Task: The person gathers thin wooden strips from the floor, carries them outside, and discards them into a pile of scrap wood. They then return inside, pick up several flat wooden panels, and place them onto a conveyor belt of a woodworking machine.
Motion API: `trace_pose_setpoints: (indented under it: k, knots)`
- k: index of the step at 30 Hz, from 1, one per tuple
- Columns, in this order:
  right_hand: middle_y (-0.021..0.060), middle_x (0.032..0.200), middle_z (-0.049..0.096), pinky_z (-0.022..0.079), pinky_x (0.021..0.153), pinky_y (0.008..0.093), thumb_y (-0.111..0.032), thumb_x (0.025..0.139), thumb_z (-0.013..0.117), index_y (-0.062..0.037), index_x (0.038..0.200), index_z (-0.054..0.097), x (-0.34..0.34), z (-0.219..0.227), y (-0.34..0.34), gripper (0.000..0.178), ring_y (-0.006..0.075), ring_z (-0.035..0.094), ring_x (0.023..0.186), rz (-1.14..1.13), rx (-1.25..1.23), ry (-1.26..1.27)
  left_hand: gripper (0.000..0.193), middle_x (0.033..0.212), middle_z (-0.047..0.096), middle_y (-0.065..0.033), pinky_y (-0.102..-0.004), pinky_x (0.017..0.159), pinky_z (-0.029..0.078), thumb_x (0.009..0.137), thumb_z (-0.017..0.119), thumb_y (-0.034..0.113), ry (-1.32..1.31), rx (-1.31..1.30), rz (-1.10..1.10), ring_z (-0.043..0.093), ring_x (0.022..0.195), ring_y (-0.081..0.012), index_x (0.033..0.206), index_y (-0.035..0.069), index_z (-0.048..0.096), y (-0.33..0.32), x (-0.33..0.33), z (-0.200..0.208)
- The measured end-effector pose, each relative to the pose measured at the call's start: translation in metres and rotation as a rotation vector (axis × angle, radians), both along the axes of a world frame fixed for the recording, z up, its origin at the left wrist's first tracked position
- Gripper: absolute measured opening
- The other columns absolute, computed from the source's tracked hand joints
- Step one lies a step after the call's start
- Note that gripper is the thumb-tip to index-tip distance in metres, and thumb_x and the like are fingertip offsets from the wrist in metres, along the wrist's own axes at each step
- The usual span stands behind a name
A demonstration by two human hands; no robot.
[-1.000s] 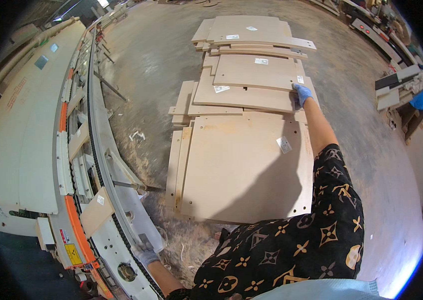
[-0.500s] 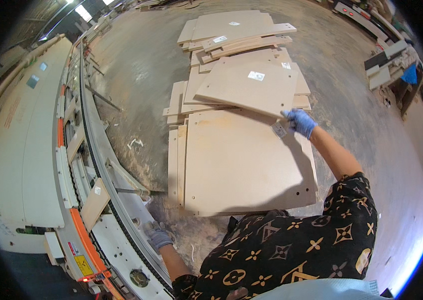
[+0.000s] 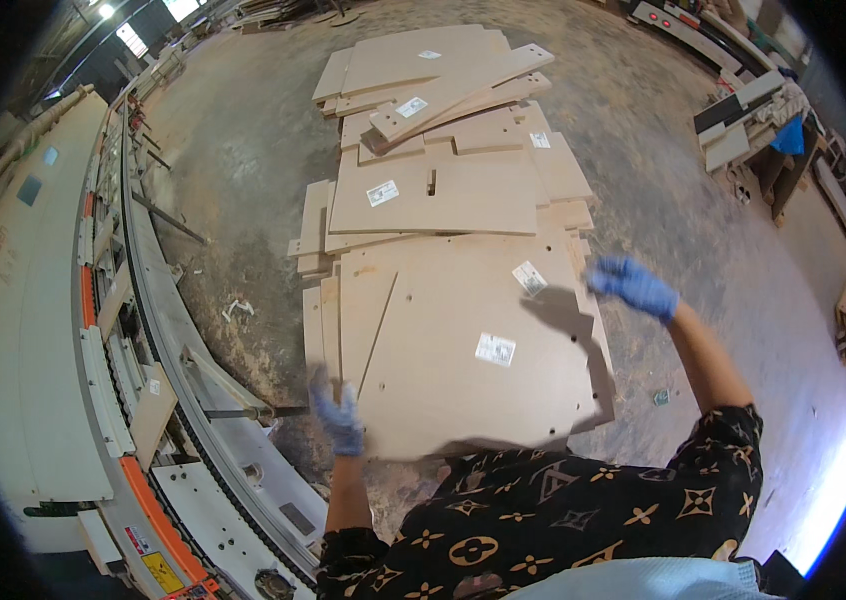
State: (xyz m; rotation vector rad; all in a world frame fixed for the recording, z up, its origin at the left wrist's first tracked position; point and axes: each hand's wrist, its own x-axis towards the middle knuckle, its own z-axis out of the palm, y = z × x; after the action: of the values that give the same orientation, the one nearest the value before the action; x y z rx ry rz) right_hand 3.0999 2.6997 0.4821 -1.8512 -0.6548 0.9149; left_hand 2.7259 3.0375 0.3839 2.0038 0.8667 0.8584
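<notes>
A beige trapezoid board with drilled holes and a white label lies flat on the nearest stack of panels. By its near left corner is my left hand, in a bluish-grey glove, open with its fingers stretched forward. I cannot tell whether it touches the board. My right hand, in a blue glove, is off the stack's right edge, open and holding nothing. A larger panel shows under the trapezoid board's slanted left edge. Farther off, a slotted panel with a label tops the middle pile.
Left of the stack runs a machine with a long rail and orange strips; a metal bar juts toward the panels. Narrow labelled boards lie across the far pile. Offcuts and a blue cloth are at the far right.
The trapezoid board has come from the middle pile onto the nearest stack, uncovering the slotted panel. My right hand has let go of it. My left hand has moved up to the stack.
</notes>
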Motion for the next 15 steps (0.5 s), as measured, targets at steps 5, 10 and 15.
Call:
trace_pose_setpoints:
  k: [5,10,15]
  knots:
    - [0.0117,0.115,0.055,0.041,0.087,0.0333,-0.043,0.079,0.065,-0.0031,0.126,0.047,0.162,-0.037,0.092,0.064,0.0176,0.053,0.097,-0.298,0.176,-0.043,0.058,0.131,0.041,-0.0119,-0.0335,0.105,0.027,0.081,0.060,0.008,-0.124,-0.242,-0.144,0.038,0.124,-0.0227,0.132,-0.002,0.034,0.013,0.088,0.017]
    - [0.0076,0.097,0.054,0.043,0.073,0.0329,-0.052,0.070,0.071,-0.0112,0.120,0.048,0.293,-0.090,0.179,0.068,0.0175,0.049,0.073,-0.680,0.292,0.440,0.064,0.134,0.036,-0.0171,-0.0343,0.106,0.025,0.081,0.059,0.011,-0.061,-0.119,-0.379,0.034,0.127,-0.0253,0.134,-0.004,0.028,0.076,0.188,0.025]
    - [0.0024,0.072,0.047,0.039,0.055,0.0325,-0.050,0.070,0.072,-0.0135,0.105,0.052,0.379,-0.136,0.246,0.054,0.0140,0.040,0.055,-0.960,0.479,0.498,0.066,0.129,0.039,-0.0199,-0.0333,0.104,0.028,0.078,0.059,0.011,-0.021,-0.350,-0.327,0.037,0.123,-0.0265,0.133,-0.007,0.027,0.120,0.280,0.022]
